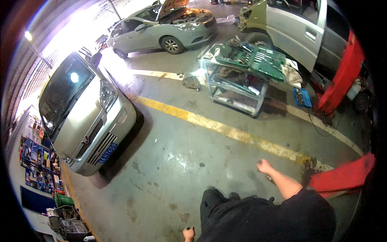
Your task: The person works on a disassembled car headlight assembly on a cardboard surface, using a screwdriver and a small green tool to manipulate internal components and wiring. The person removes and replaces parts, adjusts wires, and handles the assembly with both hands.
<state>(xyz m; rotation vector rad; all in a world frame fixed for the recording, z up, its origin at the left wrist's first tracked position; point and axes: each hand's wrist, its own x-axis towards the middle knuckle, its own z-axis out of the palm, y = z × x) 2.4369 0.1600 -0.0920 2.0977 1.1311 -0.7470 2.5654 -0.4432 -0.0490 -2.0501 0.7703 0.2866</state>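
My right hand (pixel 264 166) hangs out over the grey floor, its arm bare below a black sleeve. The fingers look curled in; what they hold, if anything, is too small to make out. Down by the lower edge, my left hand (pixel 188 233) shows only in part beside my dark clothes. It too seems closed, and its inner side is hidden. Neither hand touches anything around it. Nearest to the right hand are a worn yellow and white floor line (pixel 238 130) and a red lift part (pixel 342 175).
A metal tool cart (pixel 236 103) bears an open green tool case (pixel 266 60). Behind stands a silver car (pixel 149 34) with its hood up. A silver van (pixel 86 117) is at left, near blue shelves (pixel 38 161). A red lift post (pixel 342 72) rises by a white vehicle (pixel 294 30).
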